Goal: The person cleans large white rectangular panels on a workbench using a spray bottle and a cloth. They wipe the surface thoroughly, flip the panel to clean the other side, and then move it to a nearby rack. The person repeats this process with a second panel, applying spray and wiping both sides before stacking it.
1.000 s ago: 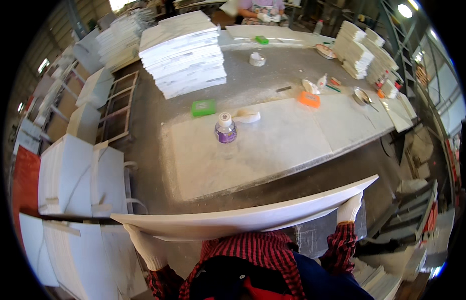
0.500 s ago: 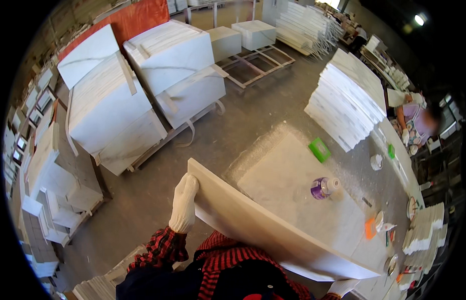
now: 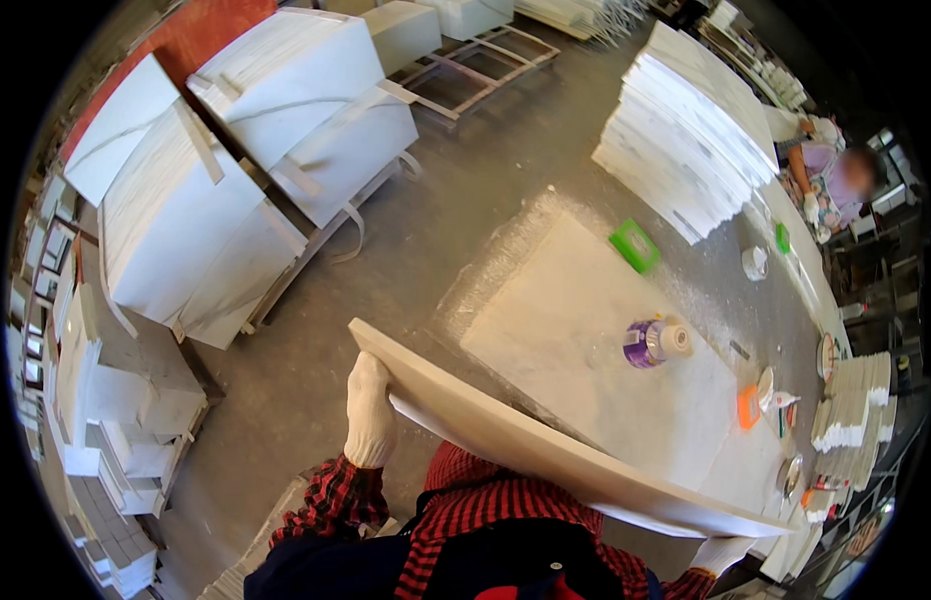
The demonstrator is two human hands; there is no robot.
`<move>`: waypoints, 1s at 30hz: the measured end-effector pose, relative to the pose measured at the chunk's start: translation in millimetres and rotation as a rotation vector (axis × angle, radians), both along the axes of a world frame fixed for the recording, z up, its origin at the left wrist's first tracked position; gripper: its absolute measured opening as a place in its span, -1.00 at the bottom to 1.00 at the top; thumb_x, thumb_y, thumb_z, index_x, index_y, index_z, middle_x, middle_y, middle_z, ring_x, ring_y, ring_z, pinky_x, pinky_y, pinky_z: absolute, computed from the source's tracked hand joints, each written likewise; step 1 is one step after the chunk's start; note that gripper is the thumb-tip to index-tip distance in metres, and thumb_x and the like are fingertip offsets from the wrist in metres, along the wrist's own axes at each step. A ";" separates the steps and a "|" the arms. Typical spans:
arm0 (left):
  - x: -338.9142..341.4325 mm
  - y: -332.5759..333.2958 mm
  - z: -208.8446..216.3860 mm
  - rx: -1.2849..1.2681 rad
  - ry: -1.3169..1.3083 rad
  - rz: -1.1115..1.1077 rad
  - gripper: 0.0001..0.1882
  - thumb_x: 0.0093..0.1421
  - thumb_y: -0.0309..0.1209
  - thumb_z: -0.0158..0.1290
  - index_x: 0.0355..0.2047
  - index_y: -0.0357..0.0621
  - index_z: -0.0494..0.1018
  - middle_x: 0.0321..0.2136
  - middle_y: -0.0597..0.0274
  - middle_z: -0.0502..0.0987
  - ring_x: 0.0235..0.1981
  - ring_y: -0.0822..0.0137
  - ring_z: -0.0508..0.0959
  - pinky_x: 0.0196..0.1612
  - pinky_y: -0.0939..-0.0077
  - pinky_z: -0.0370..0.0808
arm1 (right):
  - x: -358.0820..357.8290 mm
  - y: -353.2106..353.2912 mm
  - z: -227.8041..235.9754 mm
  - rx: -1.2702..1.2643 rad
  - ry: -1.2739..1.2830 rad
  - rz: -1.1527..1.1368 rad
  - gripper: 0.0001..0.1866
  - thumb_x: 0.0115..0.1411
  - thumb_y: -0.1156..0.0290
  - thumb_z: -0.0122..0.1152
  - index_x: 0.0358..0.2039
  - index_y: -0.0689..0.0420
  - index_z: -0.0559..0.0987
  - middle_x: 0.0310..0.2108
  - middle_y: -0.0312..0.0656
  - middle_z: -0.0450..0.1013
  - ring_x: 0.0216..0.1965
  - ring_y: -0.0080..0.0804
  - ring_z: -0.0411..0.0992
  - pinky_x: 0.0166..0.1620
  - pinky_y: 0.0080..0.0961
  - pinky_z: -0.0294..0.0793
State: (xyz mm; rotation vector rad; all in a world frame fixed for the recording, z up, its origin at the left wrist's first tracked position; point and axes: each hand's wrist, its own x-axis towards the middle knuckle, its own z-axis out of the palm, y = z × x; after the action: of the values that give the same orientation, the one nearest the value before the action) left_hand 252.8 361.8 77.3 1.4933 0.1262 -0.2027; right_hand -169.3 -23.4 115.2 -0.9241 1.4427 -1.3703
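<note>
A long pale stone slab (image 3: 545, 445) stands tilted on its edge in front of my body, running from upper left to lower right. My left hand (image 3: 369, 410), in a white glove, is closed round its left end. At the slab's far right end my right hand (image 3: 723, 553), gloved in white too, grips the near side and lower edge; its fingers are partly hidden. Beyond the slab lies a flat marble slab (image 3: 575, 330) on the worktable. A bottle with a purple label (image 3: 653, 343) stands on that marble.
A green box-like block (image 3: 635, 246) and an orange one (image 3: 748, 407) lie by the marble. Stacked white slabs (image 3: 685, 130) rise at the far right, with a co-worker (image 3: 830, 180) beyond. Large slab stacks (image 3: 200, 220) stand at left, others (image 3: 115, 380) nearer. Thin pieces (image 3: 850, 400) are piled at right.
My view has tilted down and shifted. The slab's left end has moved slightly left and its right end further right, with both hands still holding it.
</note>
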 end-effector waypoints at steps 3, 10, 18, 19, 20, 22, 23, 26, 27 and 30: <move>-11.1 -5.6 -27.5 -0.099 0.020 0.037 -0.43 0.51 0.13 -0.38 -0.29 -0.10 0.34 -0.37 0.31 0.39 -0.32 0.38 0.36 -0.16 0.43 0.34 | -3.9 -14.0 17.5 0.013 -0.050 -0.015 -0.61 0.52 0.10 -0.17 -0.05 0.18 0.45 -0.14 -0.22 0.42 -0.14 -0.37 0.38 0.01 -0.35 0.45; -83.2 -81.5 -15.7 -0.198 -0.109 0.053 -0.34 0.46 0.24 -0.43 -0.40 -0.06 0.33 -0.52 0.31 0.34 -0.42 0.34 0.37 -0.20 0.44 0.35 | -101.8 -107.9 -10.0 -0.200 0.300 0.342 -0.54 0.56 0.06 -0.25 -0.42 0.06 0.38 -0.54 -0.34 0.31 -0.47 -0.53 0.26 -0.31 -0.54 0.34; -218.5 -204.8 -8.0 0.020 -0.325 0.028 -0.45 0.51 0.13 -0.38 -0.27 -0.09 0.30 -0.44 0.31 0.35 -0.42 0.37 0.37 -0.19 0.44 0.41 | -240.1 -225.3 -53.6 -0.097 0.131 0.308 -0.49 0.52 -0.01 -0.23 -0.45 0.09 0.40 -0.56 -0.26 0.38 -0.50 -0.42 0.31 -0.33 -0.46 0.36; -225.0 -215.3 -3.8 -0.011 -0.189 -0.029 -0.48 0.50 0.15 -0.34 -0.24 -0.07 0.25 -0.43 0.35 0.32 -0.42 0.41 0.34 -0.15 0.45 0.40 | -246.8 -232.5 -55.2 -0.079 0.215 0.208 -0.53 0.51 0.01 -0.21 -0.35 0.13 0.42 -0.45 -0.23 0.42 -0.41 -0.39 0.35 -0.25 -0.43 0.39; -229.9 -225.3 1.6 -0.026 -0.122 -0.066 -0.45 0.49 0.16 -0.33 -0.12 -0.11 0.27 -0.31 0.31 0.39 -0.29 0.38 0.39 -0.03 0.44 0.38 | -260.7 -230.5 -58.3 -0.037 0.303 0.098 -0.56 0.51 0.03 -0.20 -0.24 0.16 0.44 -0.34 -0.21 0.46 -0.32 -0.36 0.40 -0.17 -0.39 0.43; -254.4 -295.5 40.0 -0.110 -0.002 0.167 -0.28 0.48 0.17 -0.31 0.32 -0.20 0.20 0.23 0.17 0.34 0.23 0.30 0.30 0.33 0.41 0.16 | -275.9 -237.5 -59.0 0.036 0.342 -0.038 -0.57 0.51 0.11 -0.19 -0.02 0.27 0.40 -0.14 -0.13 0.50 -0.17 -0.30 0.46 -0.05 -0.34 0.48; -260.9 -304.0 41.4 -0.061 -0.023 0.045 -0.27 0.48 0.16 -0.30 0.37 -0.19 0.11 0.30 0.18 0.24 0.29 0.31 0.22 0.37 0.40 0.10 | -277.1 -245.2 -56.1 0.139 0.162 -0.097 -0.51 0.52 0.10 -0.22 0.12 0.32 0.34 0.00 -0.07 0.47 -0.04 -0.27 0.45 0.05 -0.32 0.45; -281.5 -349.4 45.5 0.078 -0.065 -0.170 -0.24 0.51 0.09 -0.27 0.47 -0.20 -0.01 0.41 0.23 0.13 0.38 0.35 0.13 0.41 0.40 0.06 | -297.4 -251.5 -59.7 0.264 0.142 -0.130 -0.38 0.51 0.04 -0.26 0.32 0.32 0.24 0.24 -0.02 0.37 0.18 -0.23 0.38 0.22 -0.30 0.36; -280.6 -358.9 42.2 0.117 -0.031 -0.215 -0.26 0.51 0.08 -0.27 0.46 -0.22 0.02 0.40 0.23 0.16 0.37 0.34 0.16 0.40 0.41 0.08 | -309.0 -251.8 -64.1 0.280 0.222 -0.100 -0.35 0.51 0.01 -0.27 0.36 0.29 0.22 0.29 -0.02 0.33 0.22 -0.23 0.35 0.26 -0.30 0.32; -281.5 -383.5 25.3 0.153 0.071 -0.220 -0.33 0.52 0.01 -0.25 0.41 -0.28 0.14 0.32 0.21 0.29 0.30 0.34 0.28 0.36 0.44 0.16 | -318.3 -259.4 -79.8 0.380 0.267 -0.091 -0.27 0.50 -0.08 -0.30 0.42 0.25 0.17 0.36 0.01 0.24 0.30 -0.22 0.27 0.32 -0.33 0.23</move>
State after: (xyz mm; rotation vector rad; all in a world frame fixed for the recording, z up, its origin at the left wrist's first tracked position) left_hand -28.6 -21.8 102.6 1.6529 0.0340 -0.4312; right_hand -487.5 -282.9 35.4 -0.8187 1.8890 -1.0093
